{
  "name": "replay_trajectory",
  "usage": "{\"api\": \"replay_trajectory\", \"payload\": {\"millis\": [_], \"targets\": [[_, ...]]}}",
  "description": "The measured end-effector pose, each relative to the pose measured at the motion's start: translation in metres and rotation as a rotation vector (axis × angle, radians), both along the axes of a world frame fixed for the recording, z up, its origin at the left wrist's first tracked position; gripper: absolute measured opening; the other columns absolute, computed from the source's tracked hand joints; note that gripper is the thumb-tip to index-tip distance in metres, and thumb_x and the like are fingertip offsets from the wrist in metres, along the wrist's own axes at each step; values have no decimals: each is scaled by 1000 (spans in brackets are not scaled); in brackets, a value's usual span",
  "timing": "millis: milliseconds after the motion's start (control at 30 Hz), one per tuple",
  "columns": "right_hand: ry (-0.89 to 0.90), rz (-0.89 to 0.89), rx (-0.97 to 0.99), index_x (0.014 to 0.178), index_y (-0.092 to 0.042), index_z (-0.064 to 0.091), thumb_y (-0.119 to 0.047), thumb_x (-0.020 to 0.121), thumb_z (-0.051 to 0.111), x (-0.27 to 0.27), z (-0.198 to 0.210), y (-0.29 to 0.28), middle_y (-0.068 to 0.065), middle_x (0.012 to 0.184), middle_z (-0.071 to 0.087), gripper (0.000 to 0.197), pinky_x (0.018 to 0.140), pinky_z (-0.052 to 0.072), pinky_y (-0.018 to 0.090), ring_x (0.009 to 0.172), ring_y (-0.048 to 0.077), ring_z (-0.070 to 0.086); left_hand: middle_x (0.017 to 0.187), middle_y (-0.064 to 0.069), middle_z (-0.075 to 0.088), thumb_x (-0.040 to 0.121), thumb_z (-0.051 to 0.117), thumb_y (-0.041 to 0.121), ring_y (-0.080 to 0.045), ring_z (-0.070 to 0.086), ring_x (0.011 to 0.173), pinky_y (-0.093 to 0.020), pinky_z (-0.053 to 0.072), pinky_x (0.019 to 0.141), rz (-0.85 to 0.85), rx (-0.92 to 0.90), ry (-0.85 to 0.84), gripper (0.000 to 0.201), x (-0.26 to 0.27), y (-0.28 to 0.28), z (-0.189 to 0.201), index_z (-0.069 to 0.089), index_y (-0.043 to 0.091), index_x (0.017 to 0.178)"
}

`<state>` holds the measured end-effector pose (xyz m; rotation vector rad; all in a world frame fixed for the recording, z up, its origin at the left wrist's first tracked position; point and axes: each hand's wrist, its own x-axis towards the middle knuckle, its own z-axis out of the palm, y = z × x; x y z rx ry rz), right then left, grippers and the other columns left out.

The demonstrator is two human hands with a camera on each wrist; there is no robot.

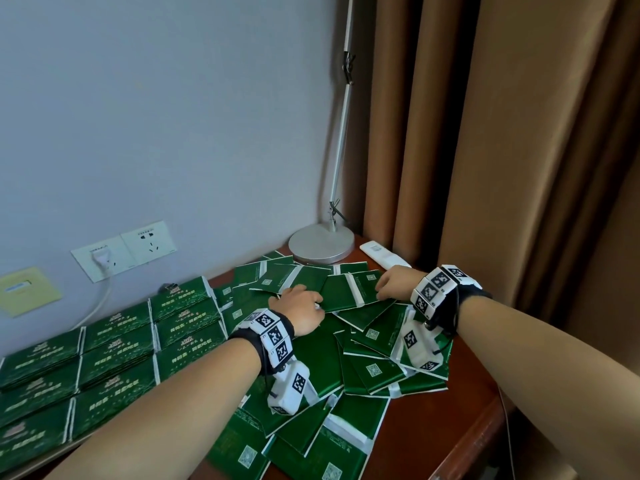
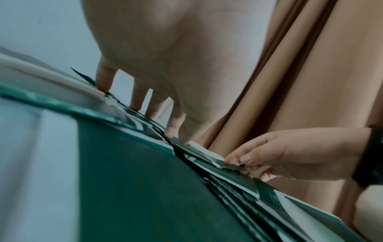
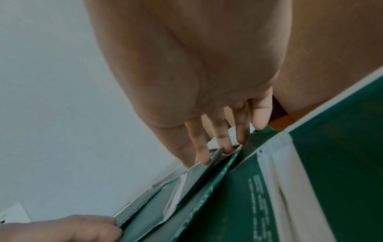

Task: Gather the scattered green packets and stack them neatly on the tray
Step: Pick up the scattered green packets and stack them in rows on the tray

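Loose green packets (image 1: 346,344) heaped right of tray stacks (image 1: 114,344). Thin, light, glossy, probably slippery; take by edges. Left hand (image 1: 300,313) fingertips pressing down; right hand (image 1: 394,284) pinching one packet edge (image 2: 230,167).

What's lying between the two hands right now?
In the head view, one flat green packet with a white strip spans the gap: the left hand touches its left edge, the right hand pinches its right edge.
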<state>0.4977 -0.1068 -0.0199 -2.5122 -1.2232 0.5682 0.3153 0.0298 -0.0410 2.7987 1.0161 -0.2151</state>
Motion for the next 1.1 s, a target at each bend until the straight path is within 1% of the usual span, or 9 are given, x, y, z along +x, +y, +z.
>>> {"api": "replay_trajectory", "payload": {"millis": [200,333,400,467,567,767,900,1000,1100], "targets": [[5,-147,169,99,-15,78,-15,81,69,3,-2,5,-1,108,71,20,81,50,24,100,16,63,157,0,30,95,47,40,-30,30,142,-54,23,112,-5,-21,37,52,2,3,0,42,32,146],[163,-212,280,96,-9,76,-3,79,70,-1,-1,7,5,88,71,19,75,57,29,78,18,66,154,-3,34,94,49,34,-31,37,137,-53,29,112,-4,-31,53,50,1,-1,4,47,25,143],[261,-221,283,97,-5,73,4,79,69,-5,0,7,10,83,70,21,77,60,35,70,20,68,140,-5,46,92,51,31,-31,48,124,-49,38,105,-17,-24,32,32,0,-2,6,61,19,120],[273,-217,284,98,-5,72,8,77,69,-7,1,6,13,87,70,25,78,60,39,74,25,71,113,-7,57,90,53,27,-29,57,102,-40,46,88,-17,-28,-14,17,0,-1,6,59,13,83],[219,-205,269,96,-11,72,10,77,63,-10,4,2,7,79,68,30,73,59,33,69,24,67,81,-7,52,90,53,22,-24,55,76,-30,40,64,-21,-43,-52,32,-2,1,5,43,12,61],[193,-234,299,89,-12,74,8,78,52,-17,8,-10,-2,69,61,32,46,42,16,60,12,56,85,-11,53,94,52,18,-24,55,79,-29,40,66,-51,7,-30,30,-8,-4,11,47,9,66],[231,-241,311,84,-18,71,3,84,52,-20,11,-14,-3,74,62,28,48,47,18,59,12,58,90,-16,60,94,53,13,-26,55,82,-30,42,70,-58,16,-46,20,-14,-10,17,60,0,81],[240,-238,326,74,-23,68,1,85,54,-24,15,-17,-2,80,64,30,54,54,24,61,14,64,67,-7,45,91,54,8,-24,51,73,-31,43,67,-45,41,-58,30,-20,-14,20,47,8,63],[252,-233,350,73,-18,71,-2,85,63,-31,19,-25,-1,82,67,22,52,55,24,62,15,67,79,-5,55,87,57,5,-25,59,80,-37,55,80,-49,68,-79,15,-31,-21,29,55,12,74]]}}
